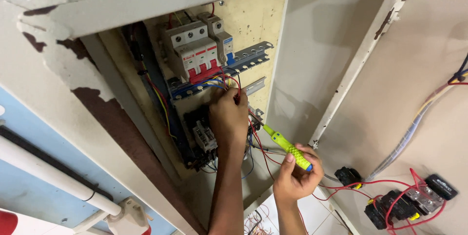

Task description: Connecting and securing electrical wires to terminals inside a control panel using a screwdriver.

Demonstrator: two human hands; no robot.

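Yellow-green screwdriver (285,146) in right hand (296,179), tip beside left hand (228,118).

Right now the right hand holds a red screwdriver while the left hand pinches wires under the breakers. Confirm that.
Wrong colour. The head view shows the right hand holding a yellow-green screwdriver with a blue band, not a red one. The left hand does pinch the wires under the breakers.
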